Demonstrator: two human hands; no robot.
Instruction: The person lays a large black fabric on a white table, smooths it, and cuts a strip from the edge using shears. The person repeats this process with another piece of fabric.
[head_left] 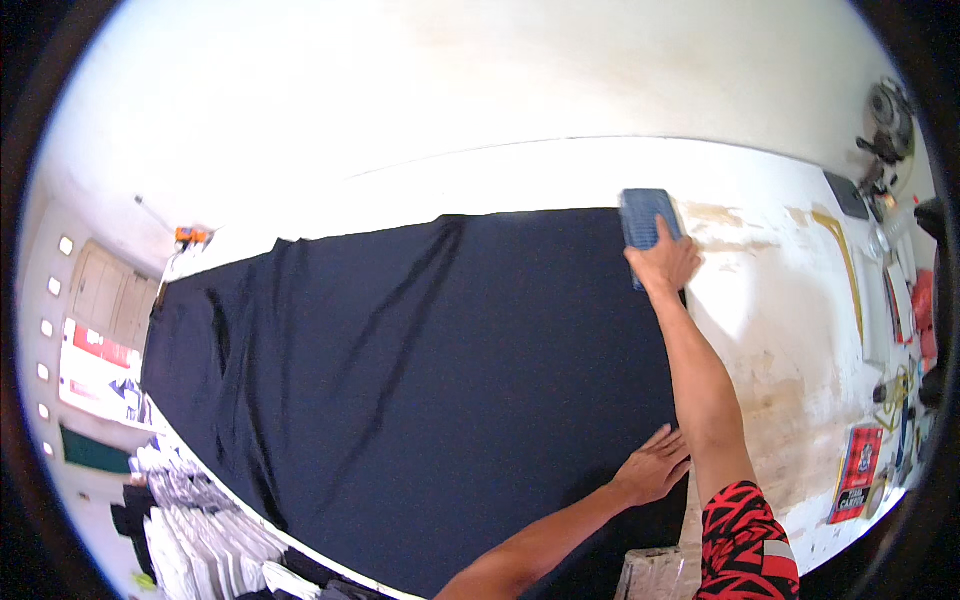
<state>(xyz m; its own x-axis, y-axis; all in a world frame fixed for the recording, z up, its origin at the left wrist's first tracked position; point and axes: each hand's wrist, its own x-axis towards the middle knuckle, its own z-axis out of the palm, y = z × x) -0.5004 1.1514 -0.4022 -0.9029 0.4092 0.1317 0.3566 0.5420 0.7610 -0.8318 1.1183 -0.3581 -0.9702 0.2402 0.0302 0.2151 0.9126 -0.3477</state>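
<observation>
A large dark navy cloth (pixel 500 330) is spread over the white table, smooth on its right side and creased on its left. At the cloth's far right corner rests a blue ribbed rectangular block (pixel 642 205). My right hand (pixel 668 258) grips its near end, with one finger stretched along the top and the thumb at the left side. Closer to me, my left hand (pixel 652 467) lies flat on the cloth by its right edge, fingers extended and holding nothing. A brownish block (pixel 655 574) sits at the cloth's near right corner, partly cut off below.
The white table (pixel 760 330) has worn brown patches. Along its right side are a yellow curved ruler (pixel 845 260), a red booklet (pixel 857 474) and assorted tools. Stacked white garments (pixel 205 545) stand beyond the table's left edge. An orange item (pixel 190 236) is at the far left.
</observation>
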